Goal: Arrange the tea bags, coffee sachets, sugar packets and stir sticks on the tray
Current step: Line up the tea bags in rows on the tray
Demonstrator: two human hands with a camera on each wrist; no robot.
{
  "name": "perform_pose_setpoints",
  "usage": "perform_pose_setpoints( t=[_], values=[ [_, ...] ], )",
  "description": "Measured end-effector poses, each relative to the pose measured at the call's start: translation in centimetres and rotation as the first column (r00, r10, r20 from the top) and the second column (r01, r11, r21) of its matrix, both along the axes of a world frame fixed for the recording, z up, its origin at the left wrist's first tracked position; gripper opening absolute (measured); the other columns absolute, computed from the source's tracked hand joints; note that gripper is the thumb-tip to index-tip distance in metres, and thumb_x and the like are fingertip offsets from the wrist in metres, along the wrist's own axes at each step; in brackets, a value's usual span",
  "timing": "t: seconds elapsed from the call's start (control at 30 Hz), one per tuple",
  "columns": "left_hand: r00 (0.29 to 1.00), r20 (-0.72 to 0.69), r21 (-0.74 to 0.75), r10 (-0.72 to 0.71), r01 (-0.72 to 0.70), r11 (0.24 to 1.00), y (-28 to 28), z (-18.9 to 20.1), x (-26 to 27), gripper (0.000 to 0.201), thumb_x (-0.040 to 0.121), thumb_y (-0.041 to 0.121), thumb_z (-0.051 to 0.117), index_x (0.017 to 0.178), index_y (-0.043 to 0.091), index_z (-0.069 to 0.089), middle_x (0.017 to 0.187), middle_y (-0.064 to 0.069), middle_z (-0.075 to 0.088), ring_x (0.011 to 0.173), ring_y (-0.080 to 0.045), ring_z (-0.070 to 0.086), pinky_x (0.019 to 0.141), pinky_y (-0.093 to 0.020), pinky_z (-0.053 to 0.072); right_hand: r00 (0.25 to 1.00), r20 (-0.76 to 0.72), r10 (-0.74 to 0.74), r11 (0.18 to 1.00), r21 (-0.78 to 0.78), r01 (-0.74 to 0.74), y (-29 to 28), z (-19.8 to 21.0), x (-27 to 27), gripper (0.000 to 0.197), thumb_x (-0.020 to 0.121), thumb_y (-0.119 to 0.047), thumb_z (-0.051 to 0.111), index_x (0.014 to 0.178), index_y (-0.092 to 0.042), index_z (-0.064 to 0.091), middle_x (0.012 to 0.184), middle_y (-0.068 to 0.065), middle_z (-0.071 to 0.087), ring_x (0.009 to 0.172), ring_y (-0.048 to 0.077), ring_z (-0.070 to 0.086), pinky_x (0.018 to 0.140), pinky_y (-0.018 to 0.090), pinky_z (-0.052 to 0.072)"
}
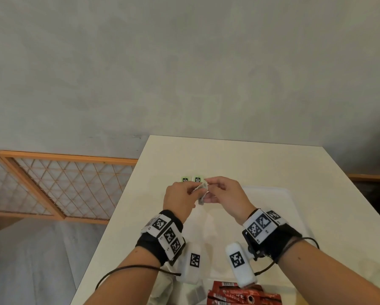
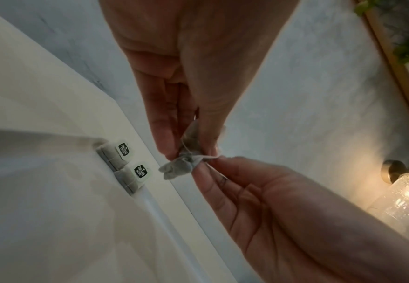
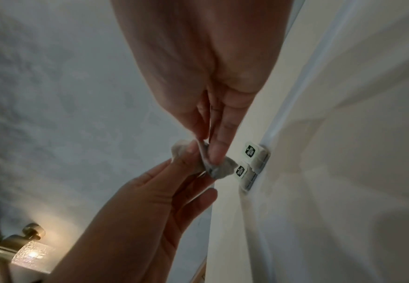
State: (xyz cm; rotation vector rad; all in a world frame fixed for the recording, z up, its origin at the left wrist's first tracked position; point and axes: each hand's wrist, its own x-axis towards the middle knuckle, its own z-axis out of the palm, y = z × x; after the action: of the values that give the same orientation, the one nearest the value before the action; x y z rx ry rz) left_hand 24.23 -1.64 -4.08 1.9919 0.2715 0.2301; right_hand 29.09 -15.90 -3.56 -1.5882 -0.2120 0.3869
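Both hands hold one crumpled grey tea bag (image 1: 201, 187) (image 2: 178, 168) (image 3: 219, 169) in the air above the far left corner of the white tray (image 1: 263, 208). My left hand (image 1: 192, 188) (image 2: 191, 151) pinches the bag's body. My right hand (image 1: 209, 190) (image 3: 208, 153) pinches it from the other side, with the thin string (image 2: 210, 157) at its fingertips. Two tea bags with green-and-black tags (image 1: 185, 179) (image 1: 197, 179) lie side by side in that tray corner, just beyond the hands. Red coffee sachets (image 1: 239, 293) lie at the near edge.
The tray sits on a cream table (image 1: 228, 155) against a grey wall. A clear plastic bag (image 1: 162, 287) lies near the front left with a grey tea bag (image 1: 195, 291) beside it. A wooden lattice frame (image 1: 52, 183) stands left of the table; a lit glass lamp (image 2: 404, 201) is on the wall.
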Motion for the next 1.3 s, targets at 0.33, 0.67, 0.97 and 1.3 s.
perform_pose_setpoints(
  t=[0.33,0.67,0.97,1.3],
  values=[
    [0.984,-0.127,-0.069,-0.127,0.118,0.991,1.2,-1.8,0.8,0.015,0.091,0.014,0.063,0.087,0.008,0.076,0.077,-0.008,0.073,0.074,-0.021,0.071,0.059,-0.028,0.059,0.995,-0.076,0.06,0.997,-0.045,-0.063,-0.9,-2.8,2.8,0.018,0.089,-0.001,0.066,0.104,0.009,0.063,0.084,0.018,0.066,0.06,0.02,0.067,0.058,0.027,0.058],
    [0.976,-0.216,0.174,-0.025,0.064,0.983,5.0,-2.9,1.9,0.027,0.088,0.033,0.064,0.073,0.012,0.071,0.07,-0.008,0.068,0.072,-0.029,0.066,0.073,-0.046,0.057,0.995,0.008,-0.1,0.929,-0.358,0.096,-0.6,-5.4,8.7,0.006,0.084,-0.001,0.072,0.082,-0.006,0.07,0.073,0.015,0.071,0.057,0.021,0.065,0.065,0.037,0.061],
    [0.979,-0.204,-0.085,0.015,-0.033,0.996,6.5,-3.1,2.1,0.015,0.089,0.013,0.063,0.102,0.012,0.07,0.082,-0.004,0.067,0.072,-0.014,0.062,0.056,-0.027,0.056,0.984,0.044,-0.171,0.927,-0.331,0.176,1.4,-5.8,10.3,0.014,0.084,-0.002,0.072,0.097,0.002,0.068,0.078,0.015,0.069,0.061,0.022,0.067,0.064,0.034,0.062],
    [0.987,-0.158,-0.126,-0.029,0.009,0.992,4.0,-1.8,2.3,0.032,0.085,0.012,0.072,0.115,0.014,0.062,0.08,-0.005,0.067,0.066,-0.014,0.062,0.051,-0.021,0.051,0.977,0.138,0.161,0.956,-0.267,-0.119,1.9,-3.0,4.7,0.017,0.083,-0.025,0.076,0.092,-0.011,0.073,0.077,-0.002,0.068,0.067,0.007,0.061,0.064,0.023,0.051]
  ],
)
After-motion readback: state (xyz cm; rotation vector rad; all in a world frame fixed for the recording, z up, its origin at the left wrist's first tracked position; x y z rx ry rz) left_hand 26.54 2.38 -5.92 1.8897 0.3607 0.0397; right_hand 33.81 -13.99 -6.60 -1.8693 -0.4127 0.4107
